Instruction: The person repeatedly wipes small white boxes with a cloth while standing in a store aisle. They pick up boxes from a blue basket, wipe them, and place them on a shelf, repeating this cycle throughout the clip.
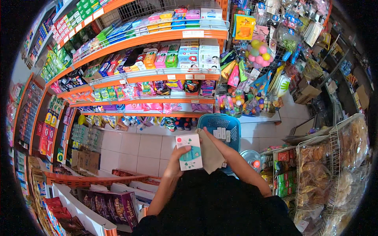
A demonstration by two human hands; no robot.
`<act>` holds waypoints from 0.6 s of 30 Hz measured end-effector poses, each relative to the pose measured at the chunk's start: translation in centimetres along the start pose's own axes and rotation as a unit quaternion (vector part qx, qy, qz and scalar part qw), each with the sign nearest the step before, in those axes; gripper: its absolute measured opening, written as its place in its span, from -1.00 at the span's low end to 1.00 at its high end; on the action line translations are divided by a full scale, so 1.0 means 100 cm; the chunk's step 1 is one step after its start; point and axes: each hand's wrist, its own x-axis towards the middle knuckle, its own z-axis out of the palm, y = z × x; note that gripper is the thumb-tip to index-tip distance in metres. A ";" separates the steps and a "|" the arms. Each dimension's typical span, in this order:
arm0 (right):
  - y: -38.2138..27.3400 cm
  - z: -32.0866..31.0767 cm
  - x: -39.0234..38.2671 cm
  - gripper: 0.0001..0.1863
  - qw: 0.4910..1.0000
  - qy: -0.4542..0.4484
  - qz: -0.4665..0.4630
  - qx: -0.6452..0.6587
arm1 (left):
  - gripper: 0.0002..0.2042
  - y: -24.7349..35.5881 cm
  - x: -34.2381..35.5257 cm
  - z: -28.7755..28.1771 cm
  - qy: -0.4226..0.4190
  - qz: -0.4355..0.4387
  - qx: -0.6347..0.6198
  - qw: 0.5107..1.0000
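My left hand grips a white and teal box printed with small green leaves, its thumb across the front. My right hand is closed on a beige cloth, held against the box's right side. Below them a blue plastic basket stands on the tiled floor, holding several small white boxes. My forearms come up from the lower edge, either side of my dark clothing.
Ahead stand orange-edged shelves of packaged goods, with a rack of hanging toys beside them. A clear jug and wire snack racks are at my right. A low shelf unit crosses at lower left; cardboard boxes sit behind it.
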 end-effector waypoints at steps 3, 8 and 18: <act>0.007 -0.020 0.005 -0.34 0.992 -0.065 -0.077 0.075 | -0.56 -0.009 0.012 0.001 0.060 0.042 -0.130 0.989; 0.039 -0.004 0.000 -0.32 0.923 0.052 -0.380 -0.009 | -0.53 -0.018 0.021 0.005 0.075 0.137 -0.218 0.963; 0.061 0.027 0.002 -0.30 0.857 0.014 -0.485 0.177 | -0.43 -0.029 0.011 0.045 0.105 0.264 -0.172 0.943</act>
